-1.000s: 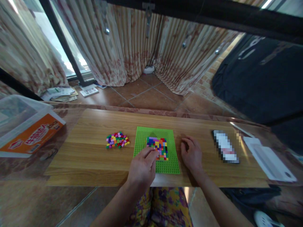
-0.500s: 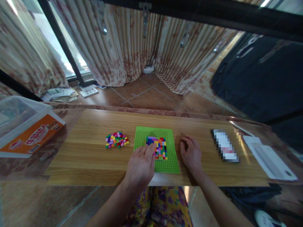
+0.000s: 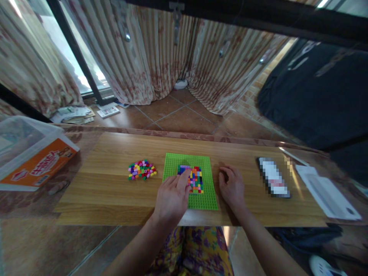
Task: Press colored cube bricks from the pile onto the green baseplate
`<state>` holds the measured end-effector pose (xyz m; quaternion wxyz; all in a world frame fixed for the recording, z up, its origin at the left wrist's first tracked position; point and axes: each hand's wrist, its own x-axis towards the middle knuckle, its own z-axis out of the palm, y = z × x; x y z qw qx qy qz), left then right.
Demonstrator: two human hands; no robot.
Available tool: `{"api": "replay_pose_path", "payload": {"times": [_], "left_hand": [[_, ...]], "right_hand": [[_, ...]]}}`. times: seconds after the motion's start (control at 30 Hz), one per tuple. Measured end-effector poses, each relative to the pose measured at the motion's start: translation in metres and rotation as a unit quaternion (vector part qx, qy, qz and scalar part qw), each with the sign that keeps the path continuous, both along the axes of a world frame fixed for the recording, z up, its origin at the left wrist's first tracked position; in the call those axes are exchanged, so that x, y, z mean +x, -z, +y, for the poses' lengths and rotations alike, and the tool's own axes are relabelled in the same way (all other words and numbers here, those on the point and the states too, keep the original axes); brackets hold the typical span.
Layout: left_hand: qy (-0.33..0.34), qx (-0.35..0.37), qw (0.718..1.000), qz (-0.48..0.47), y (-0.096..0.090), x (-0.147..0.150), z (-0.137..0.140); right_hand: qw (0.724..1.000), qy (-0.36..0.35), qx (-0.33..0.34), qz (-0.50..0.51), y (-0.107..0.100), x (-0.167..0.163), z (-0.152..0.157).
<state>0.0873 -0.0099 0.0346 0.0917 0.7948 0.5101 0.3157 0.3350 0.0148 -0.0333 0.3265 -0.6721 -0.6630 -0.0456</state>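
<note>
A green studded baseplate lies on the wooden table, bearing a multicoloured block of small bricks. Over the left part of these bricks reaches my left hand, its fingers bent together and its index finger stretched towards the bricks. Whatever sits under its fingertips is hidden. To the right of the baseplate my right hand rests on the table, loosely curved, with a gap between thumb and fingers and nothing in it. A pile of loose small bricks in mixed colours lies left of the baseplate.
A phone, partly blurred, lies on the right of the wooden table. Beyond it is a white flat object. At the far left stands a clear plastic box with an orange label. Curtains hang behind.
My left hand has shifted slightly, its index finger now reaching a little farther up and right over the bricks. My right hand and the loose pile look the same.
</note>
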Motion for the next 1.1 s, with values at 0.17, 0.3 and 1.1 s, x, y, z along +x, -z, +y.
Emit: {"api": "replay_pose_path", "payload": {"times": [0.17, 0.3, 1.1], "left_hand": [[-0.024, 0.057, 0.998, -0.03, 0.006, 0.001, -0.007], [-0.033, 0.07, 0.996, -0.051, 0.006, 0.0, -0.01], [-0.003, 0.089, 0.991, -0.102, 0.015, 0.005, -0.027]], "right_hand": [[1.0, 0.0, 0.002, -0.001, 0.001, 0.001, 0.0], [1.0, 0.0, 0.003, 0.003, 0.001, 0.001, 0.0], [1.0, -0.002, -0.007, -0.008, 0.0, 0.002, -0.001]]}}
